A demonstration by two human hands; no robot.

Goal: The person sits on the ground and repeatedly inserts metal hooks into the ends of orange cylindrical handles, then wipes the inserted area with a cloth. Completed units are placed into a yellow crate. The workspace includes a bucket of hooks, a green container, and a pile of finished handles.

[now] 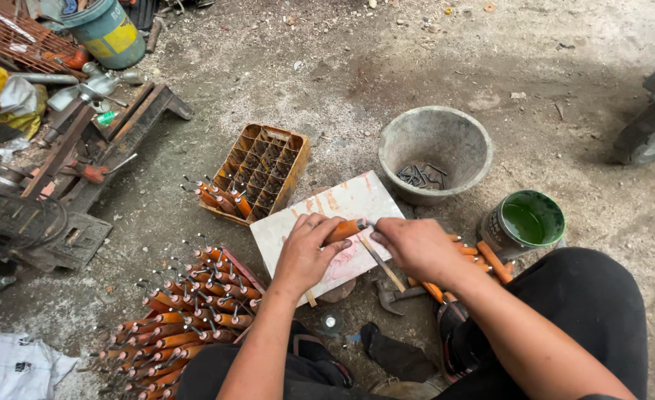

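Two hands on one orange handle

Left hand clenches an orange wooden handle flat on the white board; right hand pinches a thin stick at its metal tip, beside the green paint can

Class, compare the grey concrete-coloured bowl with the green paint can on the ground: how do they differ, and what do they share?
The grey bowl is wider and dull grey; the paint can is smaller, its inside coated bright green. The grey bowl holds a few dark bent metal pieces; the paint can holds green paint. The grey bowl lies farther from the person; the paint can sits beside the right hand. Both are round, open-topped and upright on the dirt floor.
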